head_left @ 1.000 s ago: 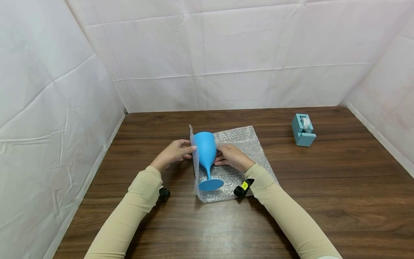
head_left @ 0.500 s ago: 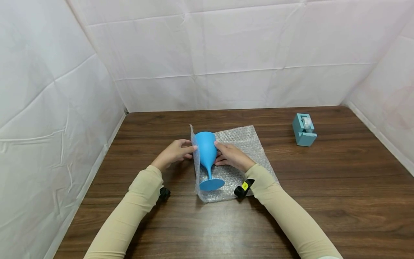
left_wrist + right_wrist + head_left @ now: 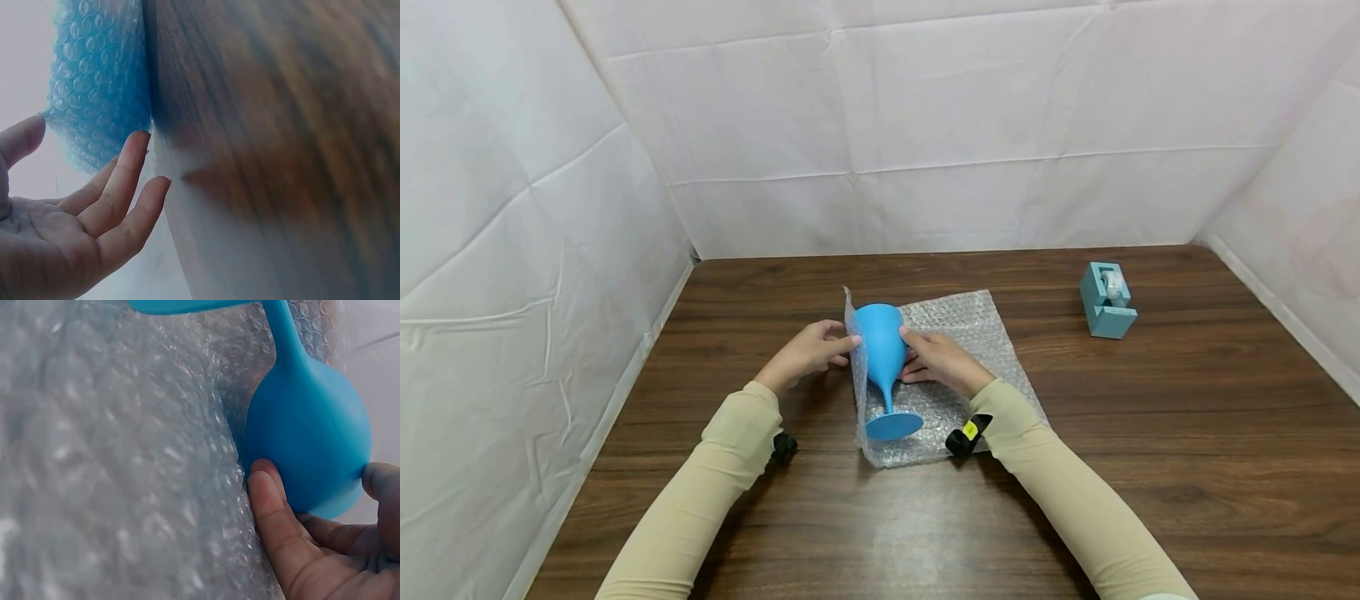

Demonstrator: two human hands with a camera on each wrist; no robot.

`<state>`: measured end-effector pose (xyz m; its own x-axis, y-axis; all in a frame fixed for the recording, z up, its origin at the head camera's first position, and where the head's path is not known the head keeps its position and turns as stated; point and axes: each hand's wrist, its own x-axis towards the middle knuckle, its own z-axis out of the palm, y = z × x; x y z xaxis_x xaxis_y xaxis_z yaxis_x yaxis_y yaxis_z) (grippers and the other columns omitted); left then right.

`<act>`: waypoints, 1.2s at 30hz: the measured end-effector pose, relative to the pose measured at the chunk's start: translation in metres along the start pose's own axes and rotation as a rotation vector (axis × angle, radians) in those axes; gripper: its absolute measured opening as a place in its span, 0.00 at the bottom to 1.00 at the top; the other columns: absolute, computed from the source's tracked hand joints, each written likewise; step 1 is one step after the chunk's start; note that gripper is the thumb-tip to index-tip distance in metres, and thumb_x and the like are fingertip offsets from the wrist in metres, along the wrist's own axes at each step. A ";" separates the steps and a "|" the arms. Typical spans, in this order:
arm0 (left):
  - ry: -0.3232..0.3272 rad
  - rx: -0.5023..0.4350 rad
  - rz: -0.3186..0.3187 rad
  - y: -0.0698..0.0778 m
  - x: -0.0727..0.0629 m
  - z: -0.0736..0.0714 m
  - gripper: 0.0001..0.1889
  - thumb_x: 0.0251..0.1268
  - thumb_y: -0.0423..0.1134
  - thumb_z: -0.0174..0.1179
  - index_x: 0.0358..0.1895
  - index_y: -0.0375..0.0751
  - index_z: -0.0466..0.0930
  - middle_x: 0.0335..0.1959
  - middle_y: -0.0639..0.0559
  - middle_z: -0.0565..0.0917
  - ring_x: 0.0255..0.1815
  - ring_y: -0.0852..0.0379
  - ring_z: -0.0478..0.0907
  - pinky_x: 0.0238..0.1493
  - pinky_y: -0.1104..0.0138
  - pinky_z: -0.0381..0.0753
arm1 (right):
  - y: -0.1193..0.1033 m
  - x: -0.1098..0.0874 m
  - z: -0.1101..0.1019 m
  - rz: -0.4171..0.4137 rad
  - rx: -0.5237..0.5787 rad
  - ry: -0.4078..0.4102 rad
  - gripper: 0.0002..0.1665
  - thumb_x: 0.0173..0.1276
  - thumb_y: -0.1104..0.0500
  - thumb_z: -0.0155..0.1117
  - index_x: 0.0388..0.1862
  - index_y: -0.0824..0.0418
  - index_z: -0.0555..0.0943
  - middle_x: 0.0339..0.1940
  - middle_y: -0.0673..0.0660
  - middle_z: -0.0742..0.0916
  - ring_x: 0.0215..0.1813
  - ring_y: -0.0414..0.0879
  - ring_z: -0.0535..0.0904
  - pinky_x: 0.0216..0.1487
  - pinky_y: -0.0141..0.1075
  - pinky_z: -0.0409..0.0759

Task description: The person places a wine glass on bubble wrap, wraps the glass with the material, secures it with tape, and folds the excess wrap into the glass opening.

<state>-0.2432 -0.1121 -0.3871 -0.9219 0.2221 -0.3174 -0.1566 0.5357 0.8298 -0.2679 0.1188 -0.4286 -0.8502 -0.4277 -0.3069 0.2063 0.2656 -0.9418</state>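
A blue goblet (image 3: 882, 343) lies on its side on a sheet of bubble wrap (image 3: 961, 323), its round foot towards me and its rim away. The sheet's left edge is folded up against the bowl. My left hand (image 3: 807, 357) holds that raised edge, thumb at its top and fingers along its outer face; in the left wrist view the blue shows through the bubbles (image 3: 94, 72). From the other side my right hand (image 3: 946, 363) grips the bowl, thumb on top and fingers low between it and the wrap, as the right wrist view of the goblet (image 3: 312, 437) shows.
A light blue tape dispenser (image 3: 1107, 302) with a roll of clear tape stands at the back right of the brown wooden table (image 3: 880, 533). White sheeting (image 3: 925, 125) encloses the table at the back and both sides.
My right thumb has come up from beside the goblet onto its bowl. The left hand keeps its place at the raised edge of the bubble wrap.
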 end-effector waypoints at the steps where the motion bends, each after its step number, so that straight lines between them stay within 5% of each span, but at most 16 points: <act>1: 0.002 -0.002 -0.001 0.000 0.000 0.000 0.36 0.72 0.51 0.53 0.73 0.33 0.53 0.65 0.35 0.72 0.58 0.43 0.78 0.63 0.49 0.72 | 0.000 0.000 -0.001 -0.001 -0.004 0.005 0.39 0.77 0.41 0.43 0.72 0.70 0.59 0.52 0.70 0.79 0.42 0.49 0.83 0.50 0.40 0.83; 18: 0.018 -0.032 -0.008 0.004 0.004 0.007 0.44 0.70 0.53 0.54 0.77 0.40 0.38 0.70 0.35 0.64 0.60 0.43 0.76 0.64 0.49 0.70 | 0.002 -0.003 -0.009 -0.019 -0.016 -0.001 0.36 0.78 0.43 0.42 0.69 0.72 0.63 0.48 0.67 0.80 0.39 0.45 0.83 0.48 0.39 0.83; 28: -0.004 -0.053 -0.009 0.008 0.008 0.012 0.43 0.70 0.53 0.54 0.77 0.41 0.39 0.72 0.35 0.61 0.63 0.42 0.73 0.64 0.50 0.71 | 0.005 -0.005 -0.016 -0.039 -0.015 -0.005 0.32 0.79 0.46 0.42 0.65 0.72 0.67 0.50 0.67 0.80 0.39 0.45 0.82 0.48 0.38 0.83; 36: 0.000 -0.061 -0.016 0.012 0.012 0.017 0.42 0.70 0.53 0.54 0.77 0.43 0.40 0.71 0.37 0.61 0.63 0.42 0.72 0.63 0.50 0.72 | 0.006 -0.006 -0.020 -0.038 0.001 0.001 0.29 0.79 0.49 0.43 0.61 0.74 0.70 0.42 0.63 0.81 0.37 0.44 0.83 0.46 0.37 0.84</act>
<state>-0.2498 -0.0889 -0.3884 -0.9190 0.2145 -0.3307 -0.1923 0.4883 0.8512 -0.2709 0.1400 -0.4293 -0.8577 -0.4369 -0.2710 0.1745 0.2484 -0.9528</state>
